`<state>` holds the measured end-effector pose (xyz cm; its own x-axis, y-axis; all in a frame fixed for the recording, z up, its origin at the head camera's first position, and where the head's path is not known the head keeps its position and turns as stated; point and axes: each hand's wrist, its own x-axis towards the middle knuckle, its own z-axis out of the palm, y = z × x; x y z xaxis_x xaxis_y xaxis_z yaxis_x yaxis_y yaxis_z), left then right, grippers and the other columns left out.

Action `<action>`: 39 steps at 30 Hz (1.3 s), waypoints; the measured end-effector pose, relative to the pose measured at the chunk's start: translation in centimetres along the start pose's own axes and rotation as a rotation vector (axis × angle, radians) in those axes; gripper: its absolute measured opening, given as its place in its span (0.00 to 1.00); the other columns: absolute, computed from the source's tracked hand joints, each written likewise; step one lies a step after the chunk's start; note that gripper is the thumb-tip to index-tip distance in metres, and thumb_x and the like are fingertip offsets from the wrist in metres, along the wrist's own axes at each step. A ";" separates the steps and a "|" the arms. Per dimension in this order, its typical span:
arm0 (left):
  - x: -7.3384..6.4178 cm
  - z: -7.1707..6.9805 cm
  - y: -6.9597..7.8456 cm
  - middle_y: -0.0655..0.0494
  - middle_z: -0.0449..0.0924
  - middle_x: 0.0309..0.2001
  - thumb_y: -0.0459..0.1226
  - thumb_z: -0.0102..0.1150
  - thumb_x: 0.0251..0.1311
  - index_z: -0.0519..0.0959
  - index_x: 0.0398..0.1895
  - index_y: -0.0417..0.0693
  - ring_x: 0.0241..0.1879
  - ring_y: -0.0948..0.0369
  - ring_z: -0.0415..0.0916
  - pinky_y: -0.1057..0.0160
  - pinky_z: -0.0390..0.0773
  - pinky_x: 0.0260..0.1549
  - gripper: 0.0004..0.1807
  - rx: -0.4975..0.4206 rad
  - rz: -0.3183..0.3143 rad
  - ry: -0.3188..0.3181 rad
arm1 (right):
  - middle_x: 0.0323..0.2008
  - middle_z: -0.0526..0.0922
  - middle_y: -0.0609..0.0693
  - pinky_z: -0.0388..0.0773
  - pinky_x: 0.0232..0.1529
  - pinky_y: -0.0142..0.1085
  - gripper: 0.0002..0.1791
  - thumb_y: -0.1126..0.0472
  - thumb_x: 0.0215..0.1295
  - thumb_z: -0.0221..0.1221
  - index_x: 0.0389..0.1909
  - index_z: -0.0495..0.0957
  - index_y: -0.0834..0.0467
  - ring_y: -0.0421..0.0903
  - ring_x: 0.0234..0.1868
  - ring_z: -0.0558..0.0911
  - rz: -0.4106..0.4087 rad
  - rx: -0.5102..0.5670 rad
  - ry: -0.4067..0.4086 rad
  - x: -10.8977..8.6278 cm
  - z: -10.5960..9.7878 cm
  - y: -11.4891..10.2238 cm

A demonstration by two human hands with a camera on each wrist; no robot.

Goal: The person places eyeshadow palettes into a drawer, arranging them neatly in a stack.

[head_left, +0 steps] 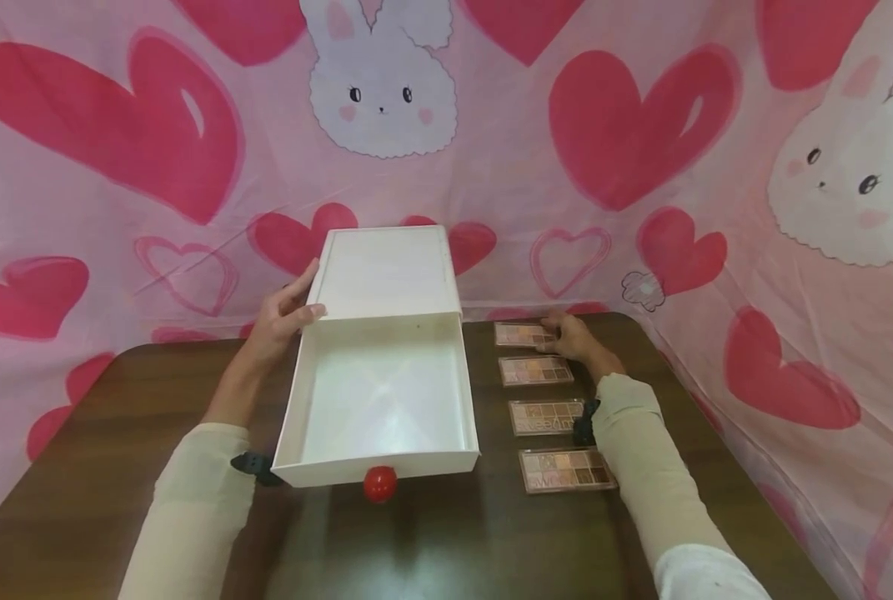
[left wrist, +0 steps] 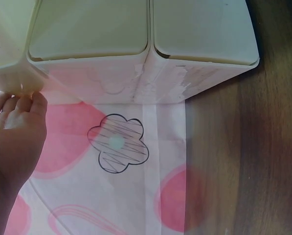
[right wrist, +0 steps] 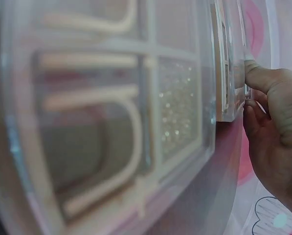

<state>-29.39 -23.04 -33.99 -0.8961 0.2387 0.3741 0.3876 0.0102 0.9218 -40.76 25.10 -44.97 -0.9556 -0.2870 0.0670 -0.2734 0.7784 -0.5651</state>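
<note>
A white drawer box has its drawer pulled out toward me, with a red round knob on the front. My left hand holds the box's left side, thumb over its top edge; in the left wrist view the fingers bend against a white wall. To the right, several eyeshadow palettes lie in a column. My right hand pinches the right end of the farthest eyeshadow palette. In the right wrist view another palette looms close and blurred, with the right hand behind it.
Nearer palettes lie beneath or beside the right forearm. The dark wooden table meets a pink cloth with hearts and rabbits at the back. Dark wrist straps sit on both wrists.
</note>
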 end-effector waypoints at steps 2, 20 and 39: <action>0.0 0.1 0.0 0.39 0.46 0.82 0.29 0.45 0.64 0.50 0.80 0.40 0.67 0.68 0.63 0.78 0.78 0.54 0.39 -0.006 -0.006 0.004 | 0.66 0.72 0.75 0.71 0.68 0.60 0.34 0.67 0.59 0.70 0.64 0.71 0.75 0.70 0.67 0.72 0.002 0.013 0.006 -0.2 -0.2 0.1; 0.3 -0.1 0.2 0.40 0.46 0.82 0.27 0.45 0.64 0.49 0.80 0.38 0.65 0.68 0.63 0.78 0.79 0.51 0.39 -0.024 -0.002 0.003 | 0.63 0.75 0.75 0.73 0.64 0.63 0.32 0.68 0.59 0.70 0.63 0.73 0.74 0.72 0.64 0.75 -0.126 0.164 0.039 -2.9 -3.2 -1.8; -0.2 -0.1 0.3 0.44 0.46 0.83 0.29 0.46 0.65 0.50 0.80 0.42 0.70 0.60 0.59 0.78 0.79 0.50 0.39 0.008 -0.028 0.013 | 0.49 0.81 0.60 0.71 0.41 0.27 0.36 0.59 0.49 0.78 0.61 0.80 0.65 0.46 0.43 0.70 -0.075 0.170 0.103 -7.3 -6.4 -5.7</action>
<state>-29.17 -23.18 -33.78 -0.9093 0.2260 0.3493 0.3637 0.0240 0.9312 -32.95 26.35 -36.94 -0.9417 -0.2757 0.1928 -0.3304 0.6492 -0.6851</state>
